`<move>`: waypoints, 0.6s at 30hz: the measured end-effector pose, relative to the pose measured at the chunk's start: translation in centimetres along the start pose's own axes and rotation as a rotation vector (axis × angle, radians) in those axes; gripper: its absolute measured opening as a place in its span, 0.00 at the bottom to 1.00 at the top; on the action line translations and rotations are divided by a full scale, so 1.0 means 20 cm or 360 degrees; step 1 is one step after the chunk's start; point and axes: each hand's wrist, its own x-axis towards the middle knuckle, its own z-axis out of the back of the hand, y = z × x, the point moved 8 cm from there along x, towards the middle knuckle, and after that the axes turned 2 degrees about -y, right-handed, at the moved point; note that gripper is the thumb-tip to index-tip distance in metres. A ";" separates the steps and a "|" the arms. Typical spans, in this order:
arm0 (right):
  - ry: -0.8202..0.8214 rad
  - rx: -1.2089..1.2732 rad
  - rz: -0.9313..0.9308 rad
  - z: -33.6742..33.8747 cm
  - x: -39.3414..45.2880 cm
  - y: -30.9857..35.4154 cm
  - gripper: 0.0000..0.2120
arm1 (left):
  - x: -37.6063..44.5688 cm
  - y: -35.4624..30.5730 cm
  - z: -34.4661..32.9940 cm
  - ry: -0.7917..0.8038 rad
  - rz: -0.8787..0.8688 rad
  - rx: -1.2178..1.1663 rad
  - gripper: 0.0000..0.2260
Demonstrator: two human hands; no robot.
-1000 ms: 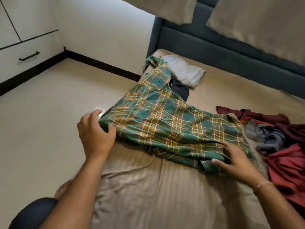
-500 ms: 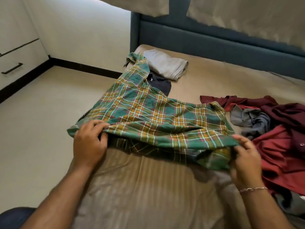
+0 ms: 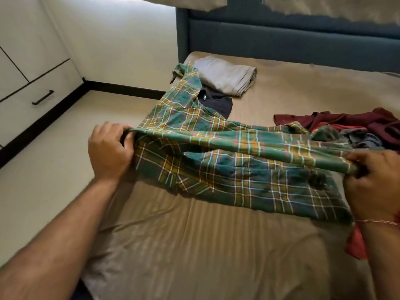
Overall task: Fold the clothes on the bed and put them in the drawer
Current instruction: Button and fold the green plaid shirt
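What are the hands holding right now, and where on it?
Both hold the green plaid shirt: the left hand grips its left edge, the right hand its right edge, lifting a fold stretched between them.

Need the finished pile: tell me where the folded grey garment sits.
The folded grey garment lies at the bed's far left corner near the blue headboard, beside the plaid shirt collar.

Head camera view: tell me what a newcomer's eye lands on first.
The green plaid shirt dominates mid-frame, stretched across the bed between both hands: the left hand grips one end, the right hand the other. Beyond it lies a folded grey garment near the headboard, and a heap of maroon and red clothes sits at the right edge.
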 end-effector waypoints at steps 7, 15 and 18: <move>0.1558 -0.0237 -0.0171 -0.36 -0.33 -0.11 0.15 | -0.41 0.02 -0.18 0.0960 -0.0627 0.0072 0.11; 0.0689 0.0315 -0.0013 -0.23 -0.08 0.10 0.11 | -0.05 -0.05 -0.17 0.0580 0.0253 -0.0300 0.06; 0.0818 0.0279 0.0051 -0.37 -0.04 0.21 0.20 | 0.01 -0.18 -0.44 0.1073 0.0243 -0.0195 0.13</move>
